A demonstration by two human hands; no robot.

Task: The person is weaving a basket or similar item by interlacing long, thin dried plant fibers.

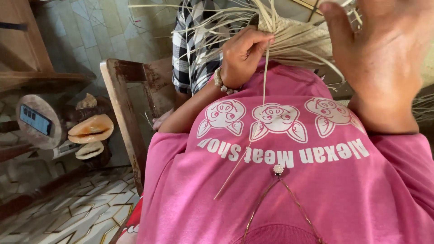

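The pink shirt (289,180) with its printed cartoon pig faces fills the lower half of the view, closest of all, with a thin cord and a small pearl-like bead (278,169) hanging down its front. Above it, the left hand (244,54) has its grip closed: thumb and fingertips pinched together on a single pale straw strand (264,86), which hangs straight down from the pinch across the shirt and trails off at a slant toward the lower left. A beaded bracelet (221,82) circles that wrist. The right hand (384,58) is raised close to the lens, palm toward the work, fingers spread and loose; its fingertips reach among the strands at the top edge, and whether they grip any cannot be told. Both hands work at the fringe of a partly woven straw mat (303,34), loose strands fanning out to the left. Beyond the mat is checked black-and-white cloth (190,49). Left of the body stands a worn wooden chair frame (122,113), then large seashells (90,129) beside a small round stand with a phone (35,120), over a patterned tile floor (68,212).
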